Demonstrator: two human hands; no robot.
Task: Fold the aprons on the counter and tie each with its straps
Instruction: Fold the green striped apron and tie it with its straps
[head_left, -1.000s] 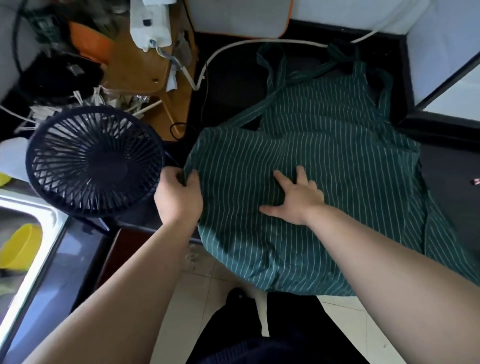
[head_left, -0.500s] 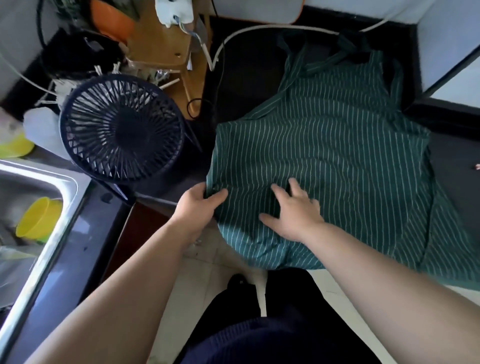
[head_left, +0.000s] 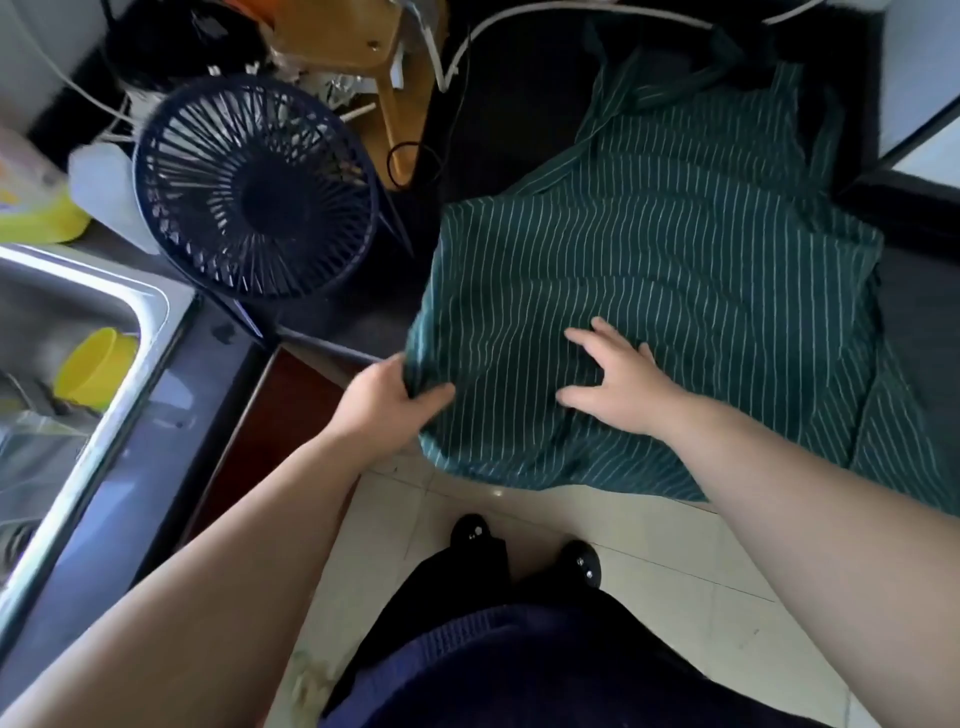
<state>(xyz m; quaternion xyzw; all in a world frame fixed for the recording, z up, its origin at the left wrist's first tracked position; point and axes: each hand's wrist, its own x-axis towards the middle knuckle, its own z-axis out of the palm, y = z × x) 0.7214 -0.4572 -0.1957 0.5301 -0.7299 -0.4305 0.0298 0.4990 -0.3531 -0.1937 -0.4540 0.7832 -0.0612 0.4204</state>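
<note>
the dark fan (head_left: 254, 189) stands just left of the apron (head_left: 675, 249), close to its near corner. behind the fan, a wooden stand (head_left: 358, 41) and a white cable (head_left: 441, 73) crowd the counter (head_left: 519, 114). bare dark counter lies open between that clutter and the apron's upper edge.

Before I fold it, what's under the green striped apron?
The dark counter shows around the apron, and its near edge hangs over the tiled floor. The counter directly beneath the cloth is covered, so anything lying there cannot be seen.
</note>
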